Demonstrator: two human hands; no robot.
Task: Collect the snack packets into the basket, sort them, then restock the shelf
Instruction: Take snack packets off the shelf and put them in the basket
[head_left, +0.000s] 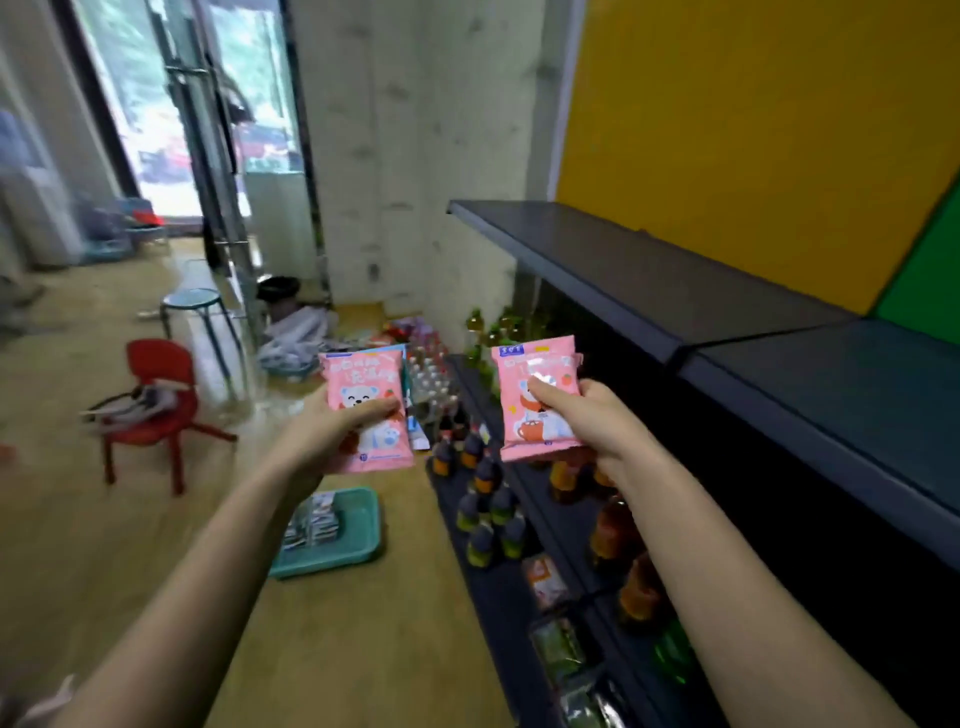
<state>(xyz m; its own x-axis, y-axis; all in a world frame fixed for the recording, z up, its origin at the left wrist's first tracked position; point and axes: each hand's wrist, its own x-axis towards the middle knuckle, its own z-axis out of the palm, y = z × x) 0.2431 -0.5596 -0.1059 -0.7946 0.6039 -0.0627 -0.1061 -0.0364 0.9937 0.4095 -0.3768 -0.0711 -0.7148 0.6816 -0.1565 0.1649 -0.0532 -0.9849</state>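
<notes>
Hands are raised beside the dark metal shelf (649, 275). The left hand (332, 431) grips a pink bear-printed plastic snack packet (363, 384), and the right hand (587, 415) grips a second pink packet (535, 374). A teal plastic basket (358, 525) sits on the floor, near left.

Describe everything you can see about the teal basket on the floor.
The teal basket is shallow, rectangular with rounded corners, and looks plastic. It sits on the wood-look floor beside the shelf's lowest tier. Small silvery packets lie in its left part. The left forearm crosses in front of one corner.

Top shelf (649, 270) bare, open above; bottles (485, 499) crowd lower shelf (498, 613).
</notes>
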